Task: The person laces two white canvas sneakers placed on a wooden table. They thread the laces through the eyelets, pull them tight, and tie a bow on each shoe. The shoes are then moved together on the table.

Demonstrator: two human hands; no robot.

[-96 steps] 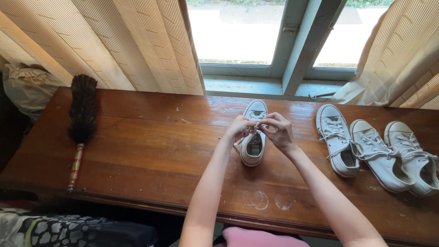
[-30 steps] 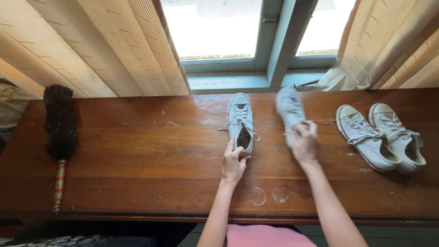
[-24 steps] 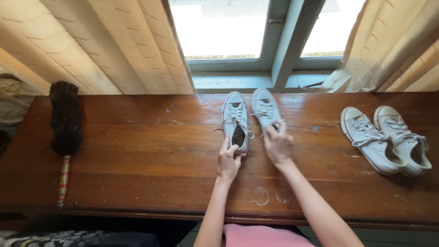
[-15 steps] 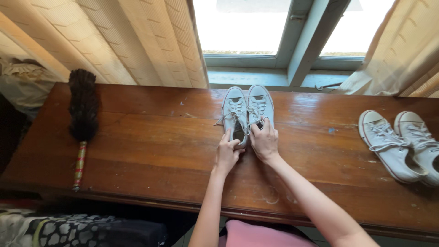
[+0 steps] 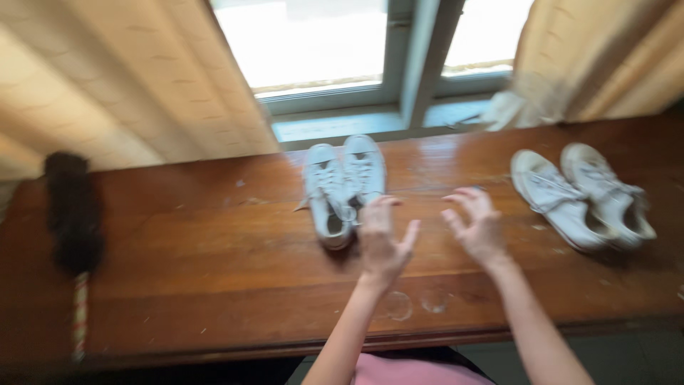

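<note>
Dark feather duster (image 5: pixel 71 214) at 9 o'clock on wooden table (image 5: pixel 199 285). White shoe pair (image 5: pixel 342 187) at 12, side by side. Left hand (image 5: pixel 381 239) open, holds nothing, just beside pair. Right hand (image 5: pixel 476 227) open, empty. Second white pair (image 5: pixel 581 196) at 3 o'clock.

The pair of sneakers (image 5: pixel 342 187) nearest the hands is white with white laces, and so is the second pair of sneakers (image 5: pixel 581 194) off to the right. The surface (image 5: pixel 199 242) is reddish-brown polished wood with pale ring marks. The feather duster (image 5: pixel 71 214) is dark brown, its handle (image 5: pixel 80 321) striped red and gold. The curtains (image 5: pixel 128 85) are beige.
</note>
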